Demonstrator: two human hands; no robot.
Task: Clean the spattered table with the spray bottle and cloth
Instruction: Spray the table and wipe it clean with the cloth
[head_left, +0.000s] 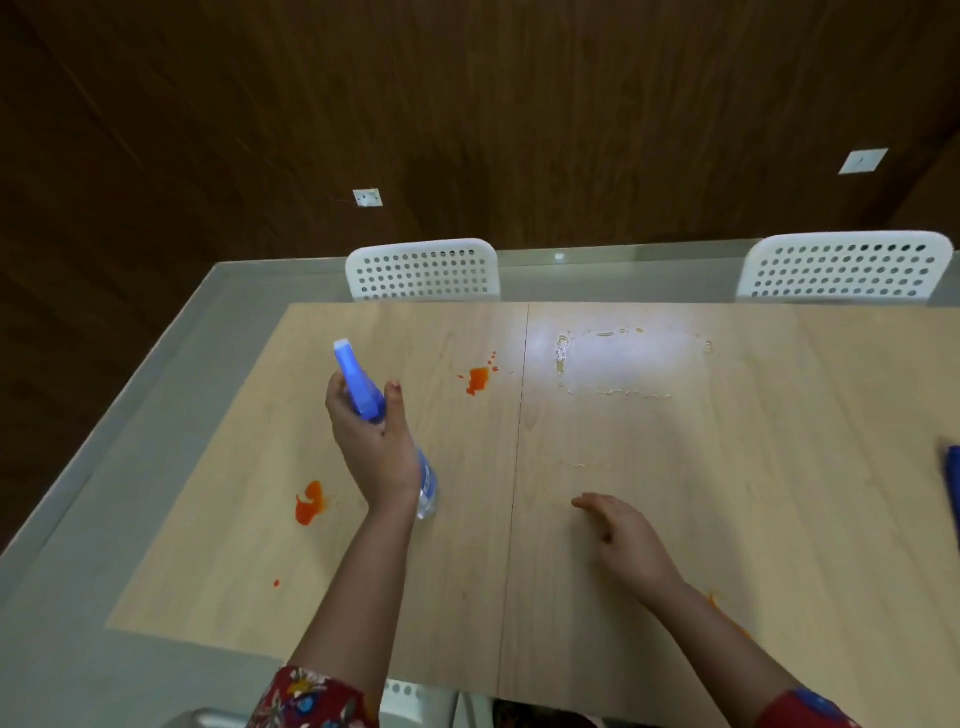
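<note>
My left hand (371, 447) grips a spray bottle (361, 387) with a blue trigger head and a clear body, held tilted above the left half of the light wooden table (727, 493). Its nozzle points away from me. Orange spatters lie on the table: one (478, 379) ahead of the nozzle, one (309, 506) left of my wrist, a small dot (277, 583) nearer me. My right hand (621, 538) rests open, palm down, on the table's middle. A blue cloth (953, 483) shows at the right edge, mostly cut off.
A wet, shiny patch with droplets (634, 364) lies on the far right half of the table. Two white perforated chairs (423, 270) (841, 273) stand at the far side. A faint orange smear (719, 603) sits beside my right forearm. A dark wood wall stands behind.
</note>
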